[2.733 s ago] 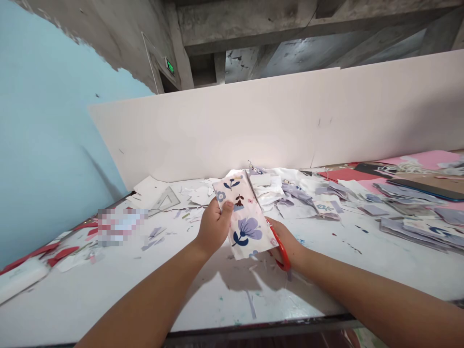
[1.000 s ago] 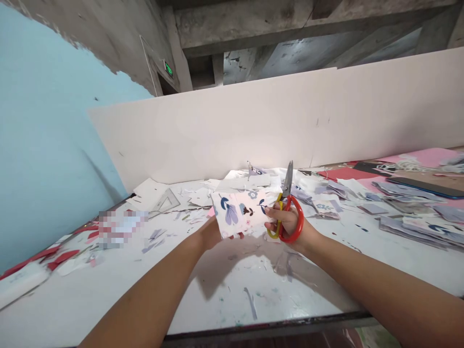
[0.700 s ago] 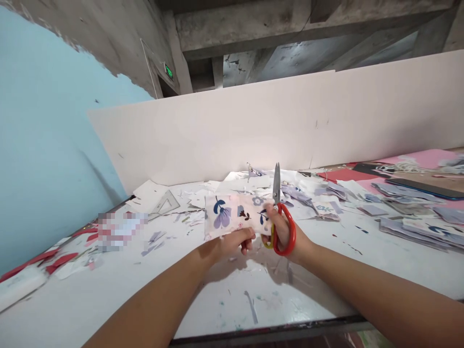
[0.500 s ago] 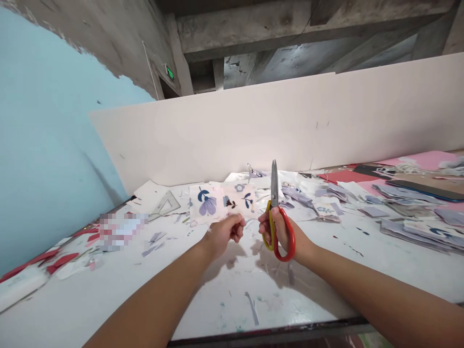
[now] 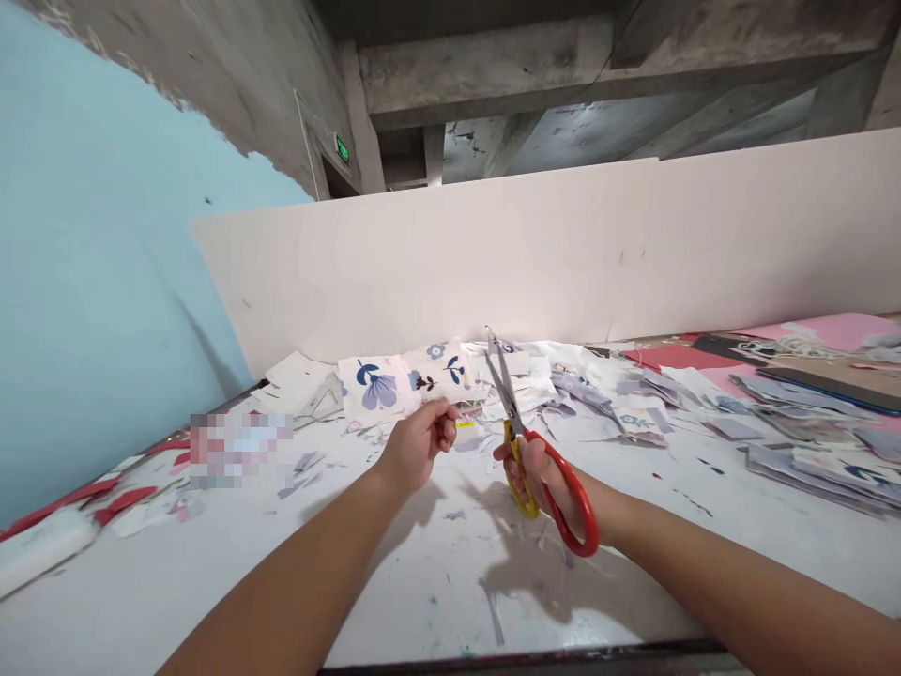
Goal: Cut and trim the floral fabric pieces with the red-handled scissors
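Observation:
My left hand [image 5: 417, 444] pinches the lower edge of a white floral-printed fabric piece [image 5: 401, 379] with blue and purple flowers, holding it just above the white table [image 5: 232, 554]. My right hand [image 5: 545, 479] grips scissors [image 5: 525, 441] with one red and one yellow handle. Their blades are slightly parted and point up and to the left, towards the right end of the fabric. The two hands are a short distance apart.
A tall white board [image 5: 563, 249] stands along the table's back. Paper and fabric scraps [image 5: 598, 390] are heaped behind my hands. Stacked printed pieces [image 5: 817, 451] and pink sheets [image 5: 831, 330] lie right. A clear set square [image 5: 320, 399] and red offcuts [image 5: 119, 493] lie left.
The fabric was turned from upright to lengthwise and carried left and back by my left hand. My right hand let go of it, then lowered and tilted the scissors leftward.

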A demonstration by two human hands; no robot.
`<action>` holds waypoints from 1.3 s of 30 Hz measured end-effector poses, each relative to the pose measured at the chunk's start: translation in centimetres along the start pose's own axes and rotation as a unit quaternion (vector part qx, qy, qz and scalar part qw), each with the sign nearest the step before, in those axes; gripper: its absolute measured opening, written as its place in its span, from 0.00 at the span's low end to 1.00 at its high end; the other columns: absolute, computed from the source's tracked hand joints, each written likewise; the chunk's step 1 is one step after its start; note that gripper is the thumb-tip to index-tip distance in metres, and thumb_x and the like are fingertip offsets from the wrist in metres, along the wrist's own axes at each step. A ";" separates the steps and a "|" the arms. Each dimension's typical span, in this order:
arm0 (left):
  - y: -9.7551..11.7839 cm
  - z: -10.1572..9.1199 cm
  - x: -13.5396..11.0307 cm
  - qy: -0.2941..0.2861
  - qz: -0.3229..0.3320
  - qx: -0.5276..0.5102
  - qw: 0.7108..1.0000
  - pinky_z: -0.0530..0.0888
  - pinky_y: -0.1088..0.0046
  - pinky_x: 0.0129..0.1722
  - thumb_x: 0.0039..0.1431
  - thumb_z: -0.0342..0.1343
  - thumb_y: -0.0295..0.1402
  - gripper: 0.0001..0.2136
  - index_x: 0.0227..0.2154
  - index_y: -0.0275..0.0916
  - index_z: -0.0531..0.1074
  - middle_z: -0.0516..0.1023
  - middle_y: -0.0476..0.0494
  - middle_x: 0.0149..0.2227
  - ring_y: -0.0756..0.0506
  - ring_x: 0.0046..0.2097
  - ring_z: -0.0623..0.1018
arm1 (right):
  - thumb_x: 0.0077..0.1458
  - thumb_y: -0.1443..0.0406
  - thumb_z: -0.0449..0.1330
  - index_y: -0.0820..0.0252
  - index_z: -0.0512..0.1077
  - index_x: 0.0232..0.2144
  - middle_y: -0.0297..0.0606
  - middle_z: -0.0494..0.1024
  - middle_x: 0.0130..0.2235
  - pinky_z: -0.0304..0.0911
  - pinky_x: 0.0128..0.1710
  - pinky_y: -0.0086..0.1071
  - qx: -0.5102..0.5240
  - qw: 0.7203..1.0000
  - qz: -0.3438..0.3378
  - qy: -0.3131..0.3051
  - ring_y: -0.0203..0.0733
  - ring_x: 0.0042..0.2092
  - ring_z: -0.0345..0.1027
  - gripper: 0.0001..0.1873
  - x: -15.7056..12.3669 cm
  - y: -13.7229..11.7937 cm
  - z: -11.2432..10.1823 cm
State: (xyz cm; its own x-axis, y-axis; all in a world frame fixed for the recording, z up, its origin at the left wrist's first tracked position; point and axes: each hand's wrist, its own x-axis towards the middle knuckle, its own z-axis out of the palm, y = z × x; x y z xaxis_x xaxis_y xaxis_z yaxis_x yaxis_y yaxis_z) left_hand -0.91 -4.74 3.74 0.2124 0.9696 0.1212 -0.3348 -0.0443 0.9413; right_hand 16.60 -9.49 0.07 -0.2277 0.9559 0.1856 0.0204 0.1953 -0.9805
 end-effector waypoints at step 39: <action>-0.9 1.7 -1.1 0.004 0.055 0.063 0.996 0.55 0.78 0.19 0.48 0.50 0.45 0.15 0.19 0.38 0.64 0.60 0.55 0.12 0.56 0.17 0.58 | 0.52 0.43 0.42 0.59 0.61 0.28 0.28 0.55 0.21 0.49 0.22 0.29 -0.094 0.995 -0.029 -0.013 0.32 0.22 0.47 0.27 -0.4 0.0 0.9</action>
State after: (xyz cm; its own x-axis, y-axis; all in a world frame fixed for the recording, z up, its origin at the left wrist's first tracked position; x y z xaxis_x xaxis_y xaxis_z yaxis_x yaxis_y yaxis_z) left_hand 0.70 -6.19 3.30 0.1740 0.9591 0.2231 -0.2370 -0.1792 0.9548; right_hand 15.81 -10.13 -0.03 -0.2582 0.9364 0.2375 0.1877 0.2898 -0.9385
